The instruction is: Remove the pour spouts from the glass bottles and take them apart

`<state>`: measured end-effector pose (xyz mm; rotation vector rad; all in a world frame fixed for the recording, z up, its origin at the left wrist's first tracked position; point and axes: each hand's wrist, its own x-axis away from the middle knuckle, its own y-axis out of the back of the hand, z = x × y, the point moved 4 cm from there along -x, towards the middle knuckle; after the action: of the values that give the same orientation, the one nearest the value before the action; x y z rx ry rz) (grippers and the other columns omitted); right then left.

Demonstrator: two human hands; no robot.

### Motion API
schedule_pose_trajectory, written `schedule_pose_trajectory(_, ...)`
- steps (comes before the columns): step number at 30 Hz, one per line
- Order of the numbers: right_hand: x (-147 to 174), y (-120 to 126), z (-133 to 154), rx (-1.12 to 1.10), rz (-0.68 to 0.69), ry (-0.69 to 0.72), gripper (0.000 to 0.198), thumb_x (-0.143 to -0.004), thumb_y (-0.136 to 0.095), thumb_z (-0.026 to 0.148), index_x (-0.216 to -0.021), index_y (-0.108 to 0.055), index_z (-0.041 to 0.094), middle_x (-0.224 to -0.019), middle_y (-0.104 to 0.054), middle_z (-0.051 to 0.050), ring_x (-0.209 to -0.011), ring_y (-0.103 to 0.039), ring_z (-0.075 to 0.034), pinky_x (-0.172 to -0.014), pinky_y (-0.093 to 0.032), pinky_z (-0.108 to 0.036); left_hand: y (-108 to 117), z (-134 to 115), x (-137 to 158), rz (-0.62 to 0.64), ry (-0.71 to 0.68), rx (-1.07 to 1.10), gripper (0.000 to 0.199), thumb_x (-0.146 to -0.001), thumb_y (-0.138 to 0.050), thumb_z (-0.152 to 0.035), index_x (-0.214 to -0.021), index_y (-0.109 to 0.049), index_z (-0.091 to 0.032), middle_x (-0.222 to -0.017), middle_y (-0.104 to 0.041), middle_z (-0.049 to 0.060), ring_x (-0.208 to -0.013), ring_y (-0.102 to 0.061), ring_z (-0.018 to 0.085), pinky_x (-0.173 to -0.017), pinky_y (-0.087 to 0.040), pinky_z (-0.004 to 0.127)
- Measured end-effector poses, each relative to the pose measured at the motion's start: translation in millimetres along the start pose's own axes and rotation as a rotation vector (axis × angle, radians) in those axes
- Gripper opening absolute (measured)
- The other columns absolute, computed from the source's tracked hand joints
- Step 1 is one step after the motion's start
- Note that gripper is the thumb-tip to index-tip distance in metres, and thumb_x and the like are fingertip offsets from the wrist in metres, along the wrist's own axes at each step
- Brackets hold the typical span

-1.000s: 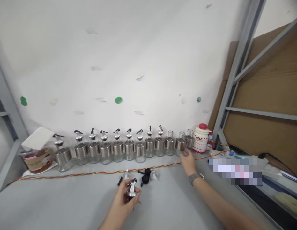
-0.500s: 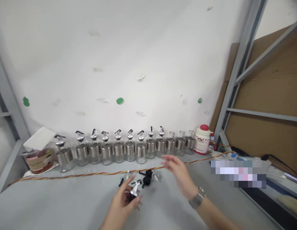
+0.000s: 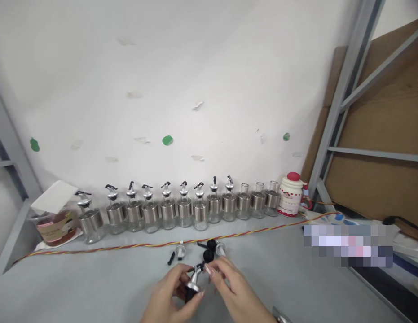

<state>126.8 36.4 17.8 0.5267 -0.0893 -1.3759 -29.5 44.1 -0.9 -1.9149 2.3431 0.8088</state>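
My left hand [image 3: 168, 294] is closed around a silver-and-black bottle pour spout [image 3: 194, 281], held upright above the table with its black stopper end down. My right hand [image 3: 234, 287] pinches at the black flap on top of this spout. Just beyond my hands lie loose spout parts: a silver spout piece [image 3: 181, 250], a small black flap [image 3: 171, 258], black round stoppers [image 3: 209, 256] and another silver piece [image 3: 221, 249], partly hidden by my right hand.
Along the wall stands a row of glass bottles with steel bands [image 3: 168, 209]; most carry spouts, and three at the right have open necks [image 3: 259, 186]. A twisted red-yellow wire [image 3: 128, 246] crosses the table. A red-lidded white jar [image 3: 291, 197] and a plastic tub [image 3: 57, 229] flank the row.
My right hand has come left and down from near the bottles to the spout's black flap. My left hand still holds the spout, now a little lower.
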Motion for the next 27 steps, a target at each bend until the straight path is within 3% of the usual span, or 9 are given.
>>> schedule_pose_trajectory(6,-2,-17,-11,-0.168,0.055,-0.112,0.032,-0.084,-0.035,0.046,-0.076,-0.047,0.018,-0.064,-0.045,0.002,-0.060,-0.044,-0.012,-0.057,-0.037,-0.023,-4,-12,4,0.072,-0.348,-0.388,0.017,-0.072,-0.057,-0.020,-0.089,-0.055,-0.018,-0.065,-0.058,0.001,-0.054,-0.058,0.009,-0.050,-0.047,0.013)
schedule_pose_trajectory(11,-6,-20,-24,-0.210,0.006,-0.135,0.031,-0.083,-0.037,0.046,-0.069,-0.044,0.018,-0.058,-0.036,0.005,-0.056,-0.037,-0.010,-0.054,-0.033,-0.021,-3,-15,4,0.064,-0.392,-0.408,0.020,-0.071,-0.058,-0.019,-0.091,-0.056,-0.019,-0.065,-0.060,0.000,-0.055,-0.058,0.009,-0.053,-0.047,0.013)
schedule_pose_trajectory(16,-4,-20,-21,-0.097,-0.040,-0.096,0.030,-0.084,-0.036,0.043,-0.065,-0.039,0.020,-0.059,-0.038,0.005,-0.058,-0.037,-0.011,-0.054,-0.032,-0.022,-11,-7,3,0.151,-0.187,-0.291,0.022,-0.069,-0.060,-0.023,-0.090,-0.056,-0.020,-0.074,-0.063,0.001,-0.059,-0.059,0.011,-0.056,-0.048,0.016)
schedule_pose_trajectory(20,-7,-13,-18,-0.019,-0.102,-0.079,0.030,-0.085,-0.034,0.041,-0.064,-0.038,0.020,-0.059,-0.040,0.004,-0.058,-0.039,-0.012,-0.054,-0.032,-0.022,-15,2,2,0.093,0.076,0.000,0.020,-0.070,-0.058,-0.037,-0.071,-0.051,-0.018,-0.057,-0.055,-0.002,-0.049,-0.055,0.011,-0.047,-0.046,0.019)
schedule_pose_trajectory(23,-17,11,-26,-0.038,-0.262,-0.099,0.031,-0.085,-0.030,0.042,-0.065,-0.039,0.020,-0.057,-0.039,0.005,-0.054,-0.038,-0.012,-0.051,-0.033,-0.022,-11,8,-2,0.040,0.304,0.280,0.034,-0.069,-0.055,-0.049,-0.064,-0.042,-0.018,-0.049,-0.050,-0.005,-0.037,-0.052,0.010,-0.036,-0.043,0.019)
schedule_pose_trajectory(27,-32,43,-34,-0.001,-0.365,-0.077,0.028,-0.084,-0.036,0.040,-0.065,-0.043,0.020,-0.056,-0.041,0.005,-0.052,-0.041,-0.012,-0.050,-0.034,-0.023,3,6,-13,-0.077,0.343,0.393,0.035,-0.064,-0.061,-0.049,-0.068,-0.050,-0.016,-0.063,-0.057,0.000,-0.047,-0.058,0.013,-0.041,-0.048,0.022)
